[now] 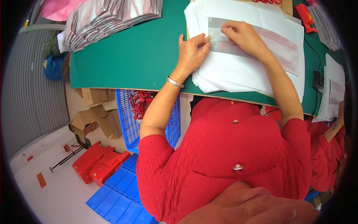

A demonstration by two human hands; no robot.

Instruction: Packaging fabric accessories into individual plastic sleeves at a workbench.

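Both hands are working over the white paper stack, and the pink-and-grey film sleeve is lying flat on top of it. The left hand is resting at the stack's left edge, little finger lifting clear, thumb and forefinger coming close together by the sleeve's left end; whether they're gripping anything, I cannot tell. The right hand is hanging over the stack's left half, fingers curling in, thumb and fingertip sitting narrow; whether they're pinching film is hiding from us too. My reading: the person is straightening or parting the thin film, and the next move is calling for a light pinch on one layer while the left fingers are steadying that end. Now the room: left of the stack, the green tabletop is offering a broad bare stretch, running up to the packet pile. On the stack's near side, the table edge is leaving only a slim margin; to its right, a black cord and adapter are crowding the way, with a red holder standing by the far right corner.
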